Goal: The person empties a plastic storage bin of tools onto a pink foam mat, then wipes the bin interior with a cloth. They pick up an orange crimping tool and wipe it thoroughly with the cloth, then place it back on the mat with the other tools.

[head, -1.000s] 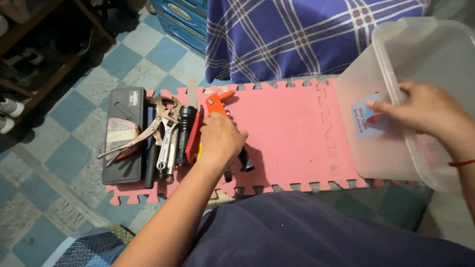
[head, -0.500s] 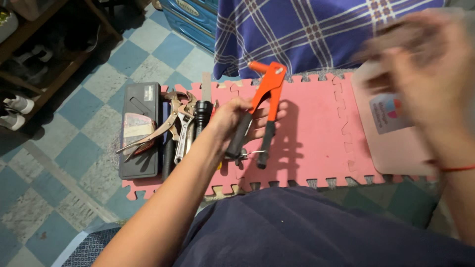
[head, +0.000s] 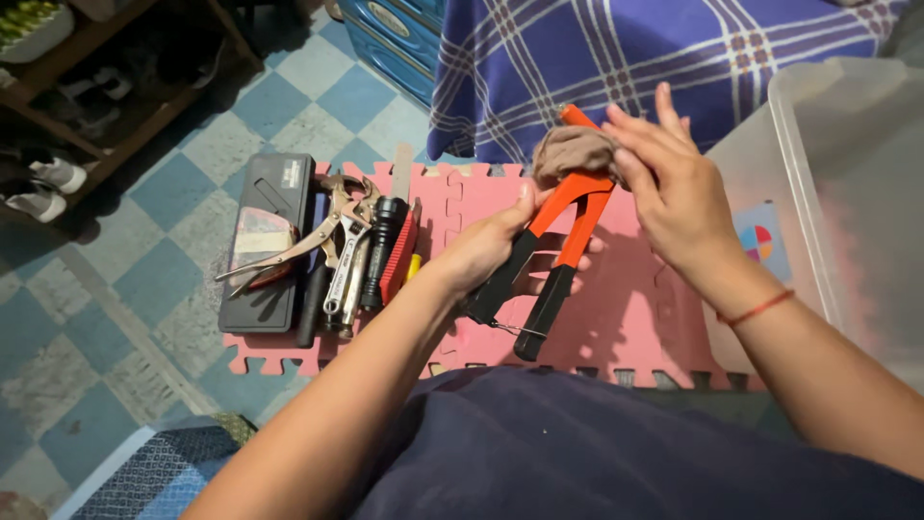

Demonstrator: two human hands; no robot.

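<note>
1. Riveter first: the orange hand riveter with black grips [head: 551, 246] is up off the pink foam mat [head: 616, 318], tilted so its head points away from you toward the blue plaid cloth [head: 616, 58] and its two handles hang back toward your lap.
2. Your left hand [head: 486, 252] is wrapped around the nearer handle, thumb on top and fingers curled underneath; this looks like a steadying hold, keeping the head raised and free for the other hand.
3. Your right hand [head: 674, 197] presses a small brown rag [head: 575, 152] over the riveter's head. Its fingers lie long and nearly flat, side by side, pinning the rag against the metal rather than closing into a fist.
4. So the tool sits between your hands: handle inside the left fingers, head under the right fingertips with the rag between skin and metal. Only the orange tip shows above the rag.
5. To your left on the mat, a row of tools lies side by side: locking pliers [head: 313, 236], a black torch [head: 383, 248] and other pieces you cannot make out, with a flat black case [head: 269, 241] at the outer end.
6. To your right stands a clear plastic tub [head: 847, 193], tipped with its opening toward you.
</note>
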